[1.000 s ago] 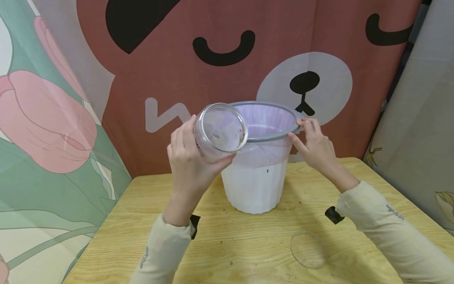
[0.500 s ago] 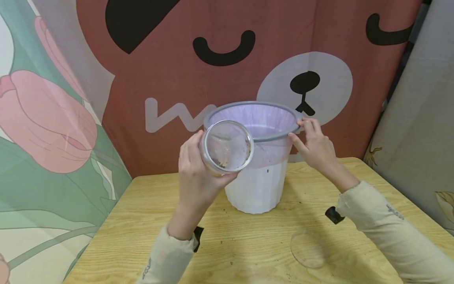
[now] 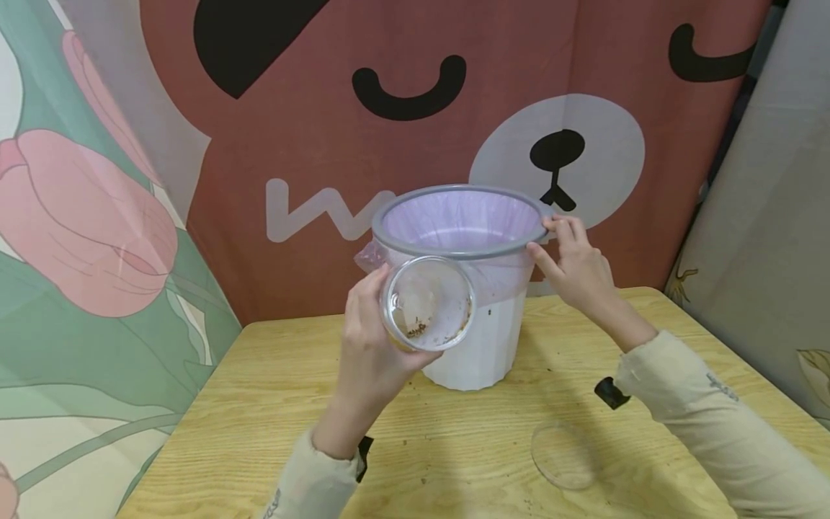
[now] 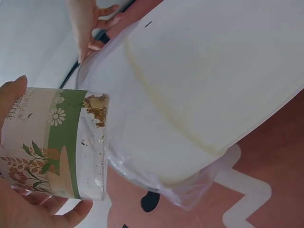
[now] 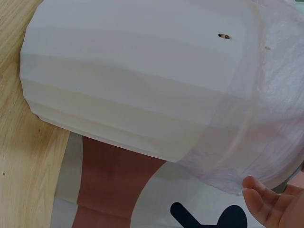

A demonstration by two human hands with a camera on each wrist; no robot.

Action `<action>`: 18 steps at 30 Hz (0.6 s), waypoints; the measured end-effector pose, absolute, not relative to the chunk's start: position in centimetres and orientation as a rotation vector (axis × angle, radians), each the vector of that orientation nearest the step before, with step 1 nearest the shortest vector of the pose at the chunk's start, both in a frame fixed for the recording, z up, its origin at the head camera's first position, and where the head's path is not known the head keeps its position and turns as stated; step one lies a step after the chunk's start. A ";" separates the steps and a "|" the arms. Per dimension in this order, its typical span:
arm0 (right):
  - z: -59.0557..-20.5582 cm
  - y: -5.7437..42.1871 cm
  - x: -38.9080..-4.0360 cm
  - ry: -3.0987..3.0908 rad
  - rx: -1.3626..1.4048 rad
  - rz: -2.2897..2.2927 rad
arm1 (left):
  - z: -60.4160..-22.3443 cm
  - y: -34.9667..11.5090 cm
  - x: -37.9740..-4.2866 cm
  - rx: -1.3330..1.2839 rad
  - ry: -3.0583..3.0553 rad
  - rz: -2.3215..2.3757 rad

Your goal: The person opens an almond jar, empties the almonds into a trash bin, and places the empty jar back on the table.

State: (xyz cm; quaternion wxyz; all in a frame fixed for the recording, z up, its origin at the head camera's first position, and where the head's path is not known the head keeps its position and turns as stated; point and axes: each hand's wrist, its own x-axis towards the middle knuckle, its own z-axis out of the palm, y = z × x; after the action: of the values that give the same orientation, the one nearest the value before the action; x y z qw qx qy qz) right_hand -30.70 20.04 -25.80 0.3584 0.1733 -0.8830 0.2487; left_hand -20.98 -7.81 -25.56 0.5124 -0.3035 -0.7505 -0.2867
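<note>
My left hand (image 3: 371, 342) grips a clear plastic jar (image 3: 433, 303), its round end towards the head camera. In the left wrist view a green and white flowered label (image 4: 59, 147) wraps the jar, and brown crumbs (image 4: 98, 111) cling inside one end. The jar is held in front of a white trash can (image 3: 476, 364), below its grey rim. A thin purplish bag (image 3: 460, 209) lines the can and folds over its outside. With thumb and fingers, my right hand (image 3: 577, 267) holds the can's rim on the right side. The can stands upright.
On the wooden table (image 3: 259, 404) a clear round lid (image 3: 563, 455) lies near the front right. Dark specks are scattered about, and one small dark bit (image 5: 224, 36) sticks to the can's side. A printed cloth (image 3: 292, 130) hangs behind the table.
My left hand has brought the jar down and slightly right, from beside the can's mouth to below its rim. The right hand and the can have stayed in place.
</note>
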 end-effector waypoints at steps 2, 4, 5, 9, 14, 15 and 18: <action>-25.8 20.0 -30.7 -2.280 0.449 0.641 | -26.0 -7.8 -21.1 -0.753 -1.802 -0.702; -25.8 20.0 -30.7 -2.282 0.450 0.642 | -26.4 -7.8 -21.1 -0.767 -1.799 -0.707; -25.8 20.0 -30.7 -2.284 0.451 0.641 | -26.6 -7.8 -21.2 -0.772 -1.795 -0.708; -25.8 20.0 -30.7 -2.286 0.451 0.640 | -27.3 -8.0 -21.3 -0.808 -1.771 -0.708; -25.8 20.0 -30.6 -2.289 0.448 0.643 | -28.0 -8.1 -21.4 -0.870 -1.727 -0.719; -25.8 20.1 -30.6 -2.288 0.447 0.643 | -28.1 -8.0 -21.4 -0.882 -1.720 -0.720; -25.8 20.1 -30.6 -2.285 0.446 0.639 | -28.7 -7.9 -21.4 -0.916 -1.711 -0.722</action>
State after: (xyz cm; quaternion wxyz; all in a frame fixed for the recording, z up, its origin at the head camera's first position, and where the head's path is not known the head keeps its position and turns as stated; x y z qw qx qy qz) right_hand -30.62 20.07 -25.80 0.3557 0.1727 -0.8846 0.2473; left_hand -21.42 -7.90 -28.69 0.5101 -0.3805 -0.7107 -0.2999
